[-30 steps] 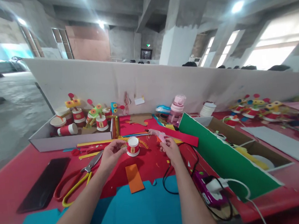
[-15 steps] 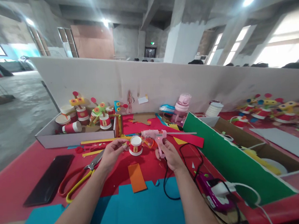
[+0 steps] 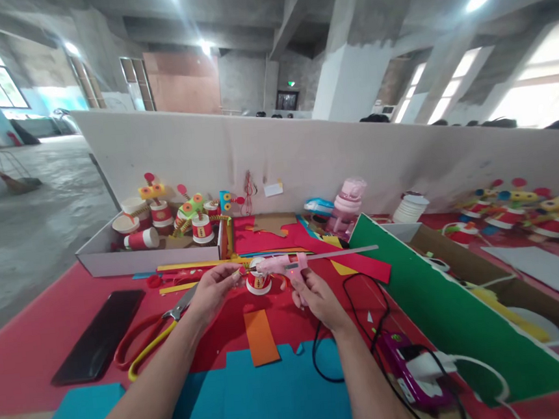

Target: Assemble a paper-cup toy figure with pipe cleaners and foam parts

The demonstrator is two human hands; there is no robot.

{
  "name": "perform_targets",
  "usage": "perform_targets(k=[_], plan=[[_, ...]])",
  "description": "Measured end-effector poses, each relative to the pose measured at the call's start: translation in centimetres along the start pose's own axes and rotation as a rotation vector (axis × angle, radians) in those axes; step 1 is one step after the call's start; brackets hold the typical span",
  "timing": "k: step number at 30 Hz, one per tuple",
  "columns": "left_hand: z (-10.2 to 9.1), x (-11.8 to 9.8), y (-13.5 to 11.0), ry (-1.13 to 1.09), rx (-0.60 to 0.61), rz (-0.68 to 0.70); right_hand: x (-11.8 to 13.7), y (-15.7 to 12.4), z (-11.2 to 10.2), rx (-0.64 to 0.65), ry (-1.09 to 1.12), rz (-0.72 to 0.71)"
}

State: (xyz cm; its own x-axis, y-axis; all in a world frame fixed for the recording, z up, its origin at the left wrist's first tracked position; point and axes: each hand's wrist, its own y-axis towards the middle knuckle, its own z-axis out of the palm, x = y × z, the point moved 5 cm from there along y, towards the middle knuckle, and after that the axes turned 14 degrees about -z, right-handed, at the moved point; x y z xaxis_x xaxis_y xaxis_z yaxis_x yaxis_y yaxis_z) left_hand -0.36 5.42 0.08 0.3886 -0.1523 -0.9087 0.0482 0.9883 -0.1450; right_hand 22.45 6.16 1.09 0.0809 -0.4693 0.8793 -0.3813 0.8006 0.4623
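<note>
The left hand [image 3: 216, 294] pinches a small red piece [image 3: 242, 271] between thumb and fingertips; much of that piece is hidden. The right hand [image 3: 320, 297] grips the handle of a pink glue gun [image 3: 280, 264], its nozzle pointing toward the left fingertips and a pale glue stick [image 3: 349, 252] jutting from its back end. Whether the nozzle touches the red piece, I cannot tell. A red-and-white paper cup [image 3: 259, 289] stands upside down on the red surface [image 3: 212, 336], between the hands and partly covered by the gun. An orange strip [image 3: 261, 339] lies nearer the person, overlapping blue sheets [image 3: 256, 394]. Scissors [image 3: 172, 315] and a black phone [image 3: 99, 336] lie to the left; a purple power strip [image 3: 414, 370] sits to the right, beside a green-sided box [image 3: 455, 315].
</note>
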Motion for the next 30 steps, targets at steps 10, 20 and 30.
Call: perform_targets(k=[10, 20, 30], plan=[[0.13, 0.04, -0.01, 0.020, 0.006, -0.008, -0.56, -0.02, -0.01, -0.010, -0.027, -0.018], [0.25, -0.06, -0.12, 0.027, -0.004, -0.010, 0.22, 0.10, 0.12, -0.016, -0.056, -0.022], [0.25, 0.06, 0.03, 0.027, -0.013, -0.012, -0.05, 0.09, 0.16, 0.006, -0.077, -0.026]])
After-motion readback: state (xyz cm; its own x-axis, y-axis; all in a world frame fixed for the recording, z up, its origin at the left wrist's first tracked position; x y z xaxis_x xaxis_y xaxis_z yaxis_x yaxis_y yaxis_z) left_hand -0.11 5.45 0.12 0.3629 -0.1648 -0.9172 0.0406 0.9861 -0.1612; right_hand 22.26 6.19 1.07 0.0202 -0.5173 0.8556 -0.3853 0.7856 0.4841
